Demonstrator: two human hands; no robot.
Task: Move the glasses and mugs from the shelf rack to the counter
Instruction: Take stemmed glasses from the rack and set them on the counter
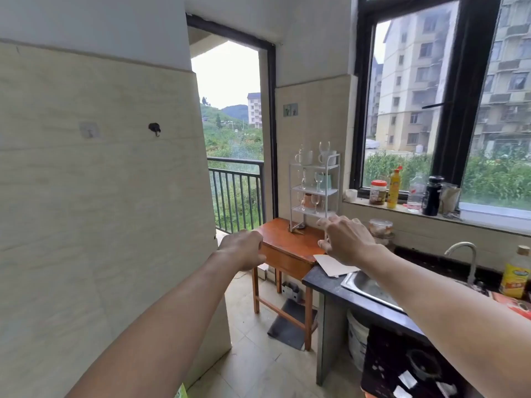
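Observation:
A white three-tier shelf rack (290,193) stands on a small wooden table (283,239) in the far corner. Its top tier carries white mugs (329,158) and a wine glass (324,146). More stemmed glasses (318,179) stand on the middle and lower tiers. Both my arms reach forward, well short of the rack. My left hand (244,248) hangs with fingers curled down and holds nothing. My right hand (344,239) is spread, empty, in front of the rack's base. The dark counter (319,278) runs along the right.
A steel sink (365,287) with a tap (462,254) is set in the counter, a white paper (333,265) at its near corner. Bottles and jars (395,186) line the windowsill. An oil bottle (515,272) stands right. An open balcony door lies ahead; a wall on the left.

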